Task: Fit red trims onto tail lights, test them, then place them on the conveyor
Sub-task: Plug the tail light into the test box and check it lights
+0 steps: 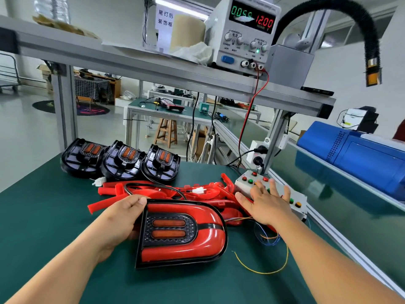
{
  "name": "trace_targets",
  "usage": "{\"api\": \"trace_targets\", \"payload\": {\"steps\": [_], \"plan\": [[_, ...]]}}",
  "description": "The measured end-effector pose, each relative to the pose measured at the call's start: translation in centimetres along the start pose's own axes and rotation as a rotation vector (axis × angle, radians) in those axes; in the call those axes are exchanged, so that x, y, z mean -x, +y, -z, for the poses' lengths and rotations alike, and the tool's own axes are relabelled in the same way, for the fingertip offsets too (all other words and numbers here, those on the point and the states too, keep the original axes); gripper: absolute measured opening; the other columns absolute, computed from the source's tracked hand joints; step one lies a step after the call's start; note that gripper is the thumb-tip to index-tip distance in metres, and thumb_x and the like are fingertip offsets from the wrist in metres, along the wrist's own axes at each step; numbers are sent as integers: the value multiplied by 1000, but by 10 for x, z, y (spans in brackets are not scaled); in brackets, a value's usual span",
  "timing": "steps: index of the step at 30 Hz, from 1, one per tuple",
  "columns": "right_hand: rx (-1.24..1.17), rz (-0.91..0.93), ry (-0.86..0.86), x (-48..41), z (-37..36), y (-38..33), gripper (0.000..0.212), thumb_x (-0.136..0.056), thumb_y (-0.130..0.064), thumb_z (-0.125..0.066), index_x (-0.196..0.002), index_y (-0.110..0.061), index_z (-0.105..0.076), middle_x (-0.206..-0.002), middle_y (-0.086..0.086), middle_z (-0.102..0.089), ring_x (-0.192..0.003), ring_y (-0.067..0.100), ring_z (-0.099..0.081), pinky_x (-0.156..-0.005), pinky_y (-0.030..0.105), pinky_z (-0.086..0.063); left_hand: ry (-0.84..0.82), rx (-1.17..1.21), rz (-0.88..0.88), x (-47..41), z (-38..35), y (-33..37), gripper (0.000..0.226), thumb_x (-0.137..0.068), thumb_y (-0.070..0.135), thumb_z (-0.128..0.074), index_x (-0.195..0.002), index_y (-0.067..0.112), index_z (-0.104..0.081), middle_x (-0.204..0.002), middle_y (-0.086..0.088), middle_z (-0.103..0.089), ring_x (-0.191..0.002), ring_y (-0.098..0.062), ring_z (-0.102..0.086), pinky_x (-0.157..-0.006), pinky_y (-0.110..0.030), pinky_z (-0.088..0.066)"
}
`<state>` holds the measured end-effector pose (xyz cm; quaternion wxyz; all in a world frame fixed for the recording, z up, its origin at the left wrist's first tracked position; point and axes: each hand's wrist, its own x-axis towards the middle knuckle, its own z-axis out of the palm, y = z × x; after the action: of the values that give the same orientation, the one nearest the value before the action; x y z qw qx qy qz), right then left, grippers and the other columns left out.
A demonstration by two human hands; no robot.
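Note:
A tail light [182, 232] with its red trim fitted stands tilted on the green mat, face toward me. My left hand [119, 218] grips its left edge, thumb on the top corner. A black cable runs from the light back over a pile of loose red trims [166, 194]. My right hand [266, 202] is spread with straight fingers over the white button box [295, 197], fingertips on its buttons. Three untrimmed black tail lights [121, 160] stand in a row at the back of the mat. The green conveyor belt [328, 194] runs along the right.
A power supply [247, 34] on the upper shelf reads 12.00 volts; red and black leads drop from it. Loose yellow and blue wires [269, 240] lie right of the light. A blue machine [355, 152] sits beyond the conveyor. A black flexible hose [370, 40] hangs at the upper right.

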<state>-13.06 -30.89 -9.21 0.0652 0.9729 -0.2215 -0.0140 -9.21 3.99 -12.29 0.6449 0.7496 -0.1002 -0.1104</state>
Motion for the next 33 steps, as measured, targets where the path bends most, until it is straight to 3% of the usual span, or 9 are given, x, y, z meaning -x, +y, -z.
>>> {"api": "trace_targets", "payload": {"steps": [4, 11, 20, 29, 33], "plan": [[34, 0, 19, -4, -3, -1, 104, -76, -84, 8, -154, -22, -23, -165, -2, -1, -150, 19, 18, -114, 58, 14, -8, -31, -16, -3, 0, -1, 32, -105, 36, -40, -97, 25, -68, -108, -5, -72, -116, -30, -58, -95, -39, -46], [69, 3, 40, -3, -9, -3, 115, -66, -85, 16, -156, -21, -14, -165, -2, 1, -150, 18, 18, -114, 58, 16, 48, -60, -61, -6, -1, -3, 30, -104, 34, -41, -98, 23, -68, -107, -1, -72, -106, -15, -59, -78, -23, -40], [70, 2, 48, -4, -11, -4, 123, -58, -86, 21, -157, -18, -8, -165, 0, 1, -150, 18, 16, -112, 56, 18, 78, -70, -78, -7, -1, -3, 28, -104, 35, -41, -98, 27, -68, -105, 6, -70, -100, -5, -57, -75, -19, -37], [21, -7, 36, -4, -7, -8, 120, -61, -86, 14, -156, -16, -13, -165, 3, -2, -152, 18, 4, -116, 55, 10, 65, -57, -75, -8, -2, -5, 30, -104, 34, -42, -99, 19, -67, -106, -1, -70, -94, -12, -57, -76, -21, -39], [-11, 11, 63, -7, -7, -12, 119, -63, -85, 12, -156, -15, -13, -165, 1, 3, -151, 16, 8, -117, 55, 9, 69, -37, -65, -6, -3, -4, 29, -104, 34, -42, -91, 24, -67, -92, 8, -65, -86, -6, -51, -71, -19, -37]]}}
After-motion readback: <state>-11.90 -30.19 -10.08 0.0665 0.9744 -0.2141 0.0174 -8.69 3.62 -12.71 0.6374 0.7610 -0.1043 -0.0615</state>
